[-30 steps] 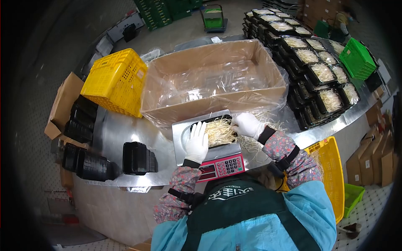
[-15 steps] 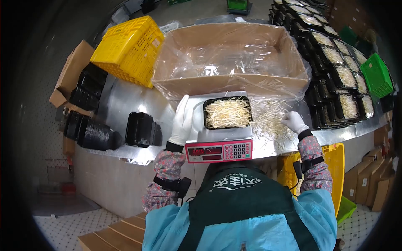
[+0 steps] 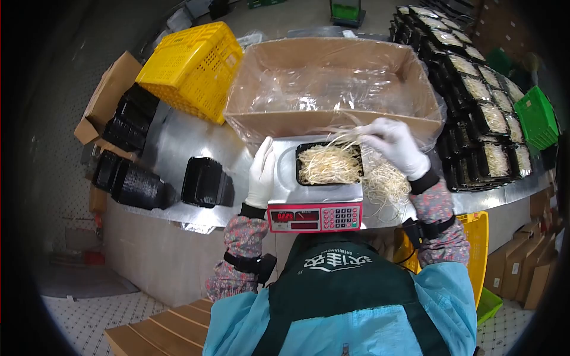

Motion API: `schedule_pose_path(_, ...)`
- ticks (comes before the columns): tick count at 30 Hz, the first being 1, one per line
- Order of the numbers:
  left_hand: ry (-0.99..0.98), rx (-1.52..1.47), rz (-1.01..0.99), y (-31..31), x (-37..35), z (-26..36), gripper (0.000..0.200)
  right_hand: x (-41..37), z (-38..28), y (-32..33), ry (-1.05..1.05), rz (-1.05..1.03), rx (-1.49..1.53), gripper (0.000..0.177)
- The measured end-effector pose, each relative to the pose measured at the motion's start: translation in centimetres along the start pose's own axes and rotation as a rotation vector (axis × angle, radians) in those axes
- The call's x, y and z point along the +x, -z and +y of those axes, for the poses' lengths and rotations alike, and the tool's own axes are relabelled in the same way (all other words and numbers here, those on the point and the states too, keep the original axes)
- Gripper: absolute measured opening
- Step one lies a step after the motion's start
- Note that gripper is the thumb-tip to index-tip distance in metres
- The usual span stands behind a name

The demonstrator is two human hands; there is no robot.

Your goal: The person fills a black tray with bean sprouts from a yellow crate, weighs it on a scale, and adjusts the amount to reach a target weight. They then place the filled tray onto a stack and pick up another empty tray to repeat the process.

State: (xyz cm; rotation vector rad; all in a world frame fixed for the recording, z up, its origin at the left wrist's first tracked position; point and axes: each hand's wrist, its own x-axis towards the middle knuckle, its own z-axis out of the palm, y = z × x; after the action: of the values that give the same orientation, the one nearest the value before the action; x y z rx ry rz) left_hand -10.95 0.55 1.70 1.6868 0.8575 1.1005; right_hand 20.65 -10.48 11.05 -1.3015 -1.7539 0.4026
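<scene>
Looks like a food-packing workshop.
Reads that way from the metal desk (image 3: 199, 139) bearing a digital scale (image 3: 314, 193), with a black tray of pale sprouts (image 3: 328, 165) set on top, from the tall stacks of filled trays (image 3: 494, 118) at the right, and from the nested black trays (image 3: 200, 183) at the left; also from the big plastic-lined cardboard box (image 3: 297, 124), the yellow crate (image 3: 187, 71), the green crate (image 3: 537, 118), the brown cartons (image 3: 519, 267) by the desk and the printed work apron (image 3: 335, 282).
</scene>
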Motion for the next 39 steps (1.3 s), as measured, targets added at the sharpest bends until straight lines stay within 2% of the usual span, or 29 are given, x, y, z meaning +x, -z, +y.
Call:
schedule_pose_path(1,0.017,-0.053,0.009,-0.2,0.0,-0.4,0.043,0.3,0.1,-1.7,0.048,0.001,-0.010,0.015)
schedule_pose_path(3,0.026,-0.056,0.006,-0.5,-0.2,-0.3,0.044,-0.1,2.7,-5.6,0.116,-0.126,-0.260,0.020)
schedule_pose_path(5,0.011,0.008,-0.047,0.0,-0.3,-1.6,0.046,-1.5,5.0,-7.7,0.092,-0.350,-0.507,0.027)
schedule_pose_path(6,0.027,0.012,-0.061,0.3,-0.4,-1.4,0.049,-1.7,4.4,-7.5,-0.007,-0.375,-0.483,0.034)
schedule_pose_path(8,0.065,0.016,-0.072,0.6,-0.9,-1.2,0.055,-1.6,3.9,-5.6,-0.048,-0.292,-0.359,0.038)
schedule_pose_path(11,0.015,0.341,-0.147,1.2,-1.4,-0.8,0.060,-2.0,2.8,-2.4,-0.142,-0.241,-0.219,0.051)
schedule_pose_path(12,-0.007,0.427,-0.188,0.7,-1.3,-0.6,0.074,-2.4,3.0,-2.0,-0.172,-0.253,-0.263,0.059)
schedule_pose_path(15,-0.266,0.686,-0.417,-2.5,-0.3,2.5,0.090,-4.1,3.5,-2.9,-0.201,-0.312,-0.430,0.085)
schedule_pose_path(16,-0.407,0.773,-0.387,-3.6,-0.2,2.2,0.103,-4.5,4.4,-4.1,-0.086,-0.279,-0.495,0.092)
schedule_pose_path(17,-0.495,0.870,-0.406,-4.8,-0.1,2.1,0.105,-5.1,5.3,-4.6,-0.174,-0.387,-0.543,0.090)
schedule_pose_path(19,-0.552,0.900,-0.466,-6.9,0.7,1.6,0.100,-4.2,3.7,-4.2,-0.282,-0.474,-0.510,0.075)
schedule_pose_path(22,-0.508,0.851,-0.625,-8.9,2.3,-1.1,0.092,-5.0,5.5,-4.3,-0.279,-0.374,-0.473,0.052)
schedule_pose_path(25,-0.400,0.954,-0.724,-9.5,3.9,-0.6,0.087,-4.9,5.6,-5.6,-0.257,-0.444,-0.547,0.052)
schedule_pose_path(26,-0.478,0.950,-0.685,-9.8,4.2,-2.1,0.087,-4.6,4.9,-6.2,-0.327,-0.533,-0.622,0.049)
schedule_pose_path(29,-0.461,0.965,-0.704,-9.8,4.0,-1.4,0.087,-4.9,5.2,-5.5,-0.384,-0.437,-0.469,0.051)
schedule_pose_path(30,-0.415,0.948,-0.723,-9.8,3.9,-1.3,0.088,-4.8,4.5,-4.7,-0.427,-0.444,-0.419,0.055)
schedule_pose_path(33,-0.320,0.940,-0.730,-9.8,3.8,-0.4,0.091,-5.3,3.7,-4.7,-0.383,-0.463,-0.466,0.058)
schedule_pose_path(34,-0.206,0.969,-0.779,-9.8,3.8,2.1,0.089,-5.3,4.0,-5.1,-0.408,-0.489,-0.481,0.058)
schedule_pose_path(37,-0.242,0.865,-0.679,-9.4,3.3,-0.6,0.090,-5.6,5.7,-5.4,-0.406,-0.477,-0.398,0.059)
schedule_pose_path(39,-0.220,0.736,-0.600,-8.9,2.8,-1.3,0.079,-5.8,6.7,-5.1,-0.434,-0.471,-0.310,0.054)
